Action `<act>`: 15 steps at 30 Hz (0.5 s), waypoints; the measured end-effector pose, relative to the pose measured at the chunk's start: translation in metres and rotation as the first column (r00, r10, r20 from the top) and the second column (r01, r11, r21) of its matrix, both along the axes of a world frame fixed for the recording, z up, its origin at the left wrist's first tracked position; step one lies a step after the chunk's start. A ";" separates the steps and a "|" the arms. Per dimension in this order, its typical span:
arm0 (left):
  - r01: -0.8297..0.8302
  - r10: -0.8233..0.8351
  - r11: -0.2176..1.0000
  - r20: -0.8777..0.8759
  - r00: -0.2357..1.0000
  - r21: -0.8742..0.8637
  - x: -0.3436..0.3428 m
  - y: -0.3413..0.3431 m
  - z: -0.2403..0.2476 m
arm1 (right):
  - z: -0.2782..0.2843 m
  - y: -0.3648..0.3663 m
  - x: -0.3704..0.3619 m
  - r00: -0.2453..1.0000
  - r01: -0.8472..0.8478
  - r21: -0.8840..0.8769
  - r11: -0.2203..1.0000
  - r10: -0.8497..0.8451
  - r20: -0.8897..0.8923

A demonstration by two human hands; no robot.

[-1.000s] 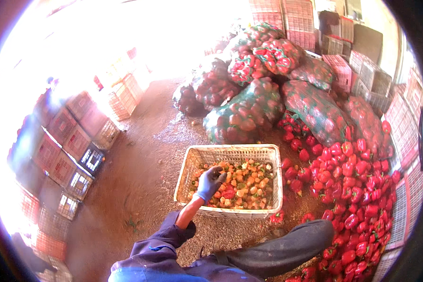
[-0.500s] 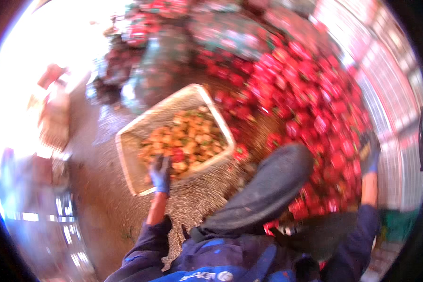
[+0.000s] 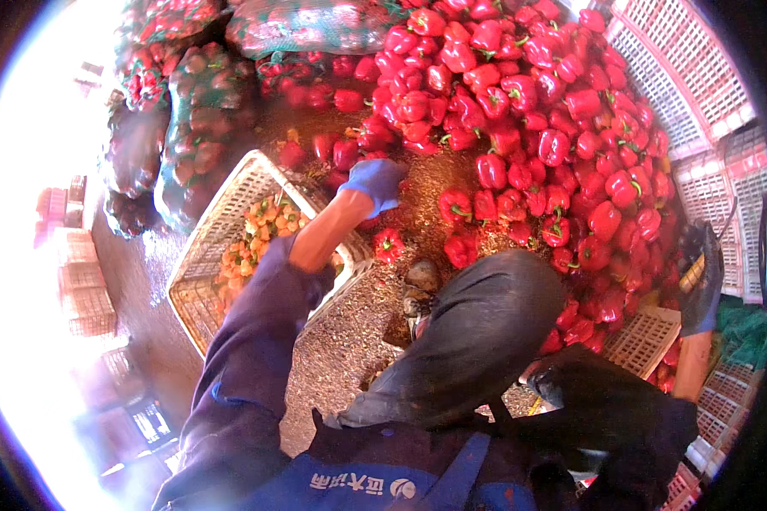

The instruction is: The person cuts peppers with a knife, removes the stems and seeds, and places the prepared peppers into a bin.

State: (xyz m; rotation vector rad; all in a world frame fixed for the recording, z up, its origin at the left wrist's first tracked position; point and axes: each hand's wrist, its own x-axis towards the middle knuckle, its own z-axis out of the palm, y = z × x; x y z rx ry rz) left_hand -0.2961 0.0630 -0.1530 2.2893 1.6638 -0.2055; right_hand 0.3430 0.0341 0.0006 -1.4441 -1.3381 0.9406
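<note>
My left hand [image 3: 375, 185], in a blue glove, reaches past the right rim of a pale plastic crate [image 3: 198, 243] to the near edge of a heap of red bell peppers [image 3: 554, 147]. Its fingers are mostly hidden from above, and whether they hold a pepper does not show. Small orange-yellow pieces, apparently pepper cores [image 3: 245, 252], lie in the crate, partly covered by my left arm. At the far right, beside the heap, my right hand [image 3: 700, 277] in a dark and blue glove is closed around a narrow yellow object [image 3: 693, 273], perhaps a handle.
Net sacks of peppers [image 3: 203, 128] lie at the back left, with another sack [image 3: 315, 27] behind the heap. Stacked pale crates [image 3: 669, 81] line the right side. My bent knee [image 3: 503, 298] stands between crate and heap. Green netting [image 3: 744, 332] lies at the right.
My left hand has left the crate and moved right, to the edge of the pepper heap. A red piece seen beside it in the crate no longer shows. The view has shifted; my right hand stays far right.
</note>
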 end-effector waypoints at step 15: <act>-0.204 0.002 0.813 -0.348 0.938 -0.545 0.011 0.042 -0.127 | 0.004 -0.065 0.056 0.569 -0.118 0.065 0.991 0.013 0.822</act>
